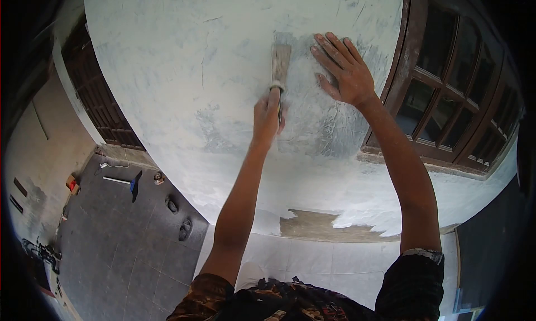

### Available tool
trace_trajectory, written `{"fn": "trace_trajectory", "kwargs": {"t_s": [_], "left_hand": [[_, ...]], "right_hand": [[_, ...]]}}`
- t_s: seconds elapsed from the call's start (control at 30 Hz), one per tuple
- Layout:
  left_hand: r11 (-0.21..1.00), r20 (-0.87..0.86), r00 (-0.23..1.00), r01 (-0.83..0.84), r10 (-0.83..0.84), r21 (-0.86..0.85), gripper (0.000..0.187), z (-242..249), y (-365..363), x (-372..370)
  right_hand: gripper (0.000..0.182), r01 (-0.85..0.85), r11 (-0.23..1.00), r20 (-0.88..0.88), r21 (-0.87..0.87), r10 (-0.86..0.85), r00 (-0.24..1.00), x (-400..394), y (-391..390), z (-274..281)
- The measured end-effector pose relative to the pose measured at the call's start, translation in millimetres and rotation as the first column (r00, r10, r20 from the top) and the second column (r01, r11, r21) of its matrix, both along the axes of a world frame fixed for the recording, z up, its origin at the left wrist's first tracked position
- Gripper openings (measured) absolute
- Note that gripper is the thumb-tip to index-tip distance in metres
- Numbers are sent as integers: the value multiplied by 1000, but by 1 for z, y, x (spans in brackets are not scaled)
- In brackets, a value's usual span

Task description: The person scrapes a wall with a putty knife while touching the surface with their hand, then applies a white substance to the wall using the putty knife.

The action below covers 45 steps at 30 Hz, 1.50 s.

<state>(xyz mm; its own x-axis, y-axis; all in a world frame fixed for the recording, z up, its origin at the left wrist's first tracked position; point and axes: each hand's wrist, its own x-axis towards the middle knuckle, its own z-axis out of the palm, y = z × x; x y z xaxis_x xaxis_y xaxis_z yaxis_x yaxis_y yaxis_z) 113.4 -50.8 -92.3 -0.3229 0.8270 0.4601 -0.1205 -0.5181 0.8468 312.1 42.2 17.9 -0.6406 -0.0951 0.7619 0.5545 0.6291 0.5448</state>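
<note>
A whitish wall (167, 58) with grey patches fills the middle of the view. My left hand (267, 120) is closed round the handle of a putty knife (281, 64), whose wide blade points up and lies against the wall. To its right, my right hand (345, 70) rests on the wall with its fingers spread and holds nothing. Whitish smears cover its fingers. Bare brownish plaster (312, 225) shows low on the wall.
A brown-framed window (446, 92) stands right of my right hand, with a sill below. On the grey tiled floor (128, 231) at lower left lie a blue-headed broom (134, 186) and dark sandals (185, 229). A dark slatted door (103, 92) is at upper left.
</note>
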Motion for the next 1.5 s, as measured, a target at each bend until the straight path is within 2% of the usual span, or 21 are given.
{"fn": "trace_trajectory", "kwargs": {"t_s": [0.13, 0.27, 0.33, 0.47, 0.53, 0.67, 0.73, 0.83, 0.87, 0.93, 1.03, 1.17, 1.23, 1.33, 1.5], "left_hand": [[997, 68, 998, 2, 4, -78, 38, -50, -12, 11], [992, -16, 997, -77, 76, -104, 39, -18, -1, 4], [999, -47, 998, -38, 38, -4, 39, 16, 0, 3], [999, -22, 999, -44, 43, -27, 40, -16, -1, 10], [996, 73, 997, -28, 34, -83, 41, -42, -9, 19], [990, 35, 994, -98, 102, -105, 41, -25, 2, 13], [999, 47, 998, -44, 43, 30, 45, 12, 4, 12], [999, 58, 998, -41, 40, 33, 44, 4, 3, 15], [999, 56, 998, -42, 40, 35, 44, -11, 2, 16], [993, 84, 993, -76, 84, -95, 44, -56, -5, 19], [993, 108, 992, -50, 62, -111, 43, -74, -20, 22], [989, 57, 994, -90, 97, -119, 40, -40, -7, 18], [1000, 42, 999, -25, 26, -14, 38, -14, -5, 21], [998, 44, 998, -36, 38, -47, 37, -20, -2, 20], [994, 71, 997, 21, -13, -111, 35, -62, -9, 21]], "right_hand": [[58, 10, 1000, -7, 2, -10, 1000, 1, 0, 0], [57, 0, 1000, 3, -7, 0, 1000, 0, -2, 1], [57, 4, 1000, 7, -9, -4, 1000, 0, -4, 0], [57, 4, 1000, 1, 1, -4, 1000, 0, -1, -1], [58, 4, 1000, -4, 2, -4, 1000, 1, 1, 0], [58, -1, 1000, 1, 4, 1, 1000, 0, -1, 0], [58, 9, 1000, 3, 3, -9, 1000, 0, -1, 1], [58, 24, 1000, 2, 1, -24, 1000, -1, -2, 0], [59, 20, 1000, 2, 5, -20, 1000, -1, -2, -1], [59, 18, 1000, -5, 10, -18, 1000, 0, 0, 0], [59, -6, 1000, -2, -8, 6, 1000, 0, 2, -1], [59, 8, 1000, -5, 9, -8, 1000, -1, 0, -2], [59, 23, 1000, -16, 13, -23, 1000, -1, 1, -1], [59, 14, 1000, -21, 5, -14, 1000, -2, 2, -5], [57, -8, 999, -158, -48, 0, 987, -9, -5, -29]]}}
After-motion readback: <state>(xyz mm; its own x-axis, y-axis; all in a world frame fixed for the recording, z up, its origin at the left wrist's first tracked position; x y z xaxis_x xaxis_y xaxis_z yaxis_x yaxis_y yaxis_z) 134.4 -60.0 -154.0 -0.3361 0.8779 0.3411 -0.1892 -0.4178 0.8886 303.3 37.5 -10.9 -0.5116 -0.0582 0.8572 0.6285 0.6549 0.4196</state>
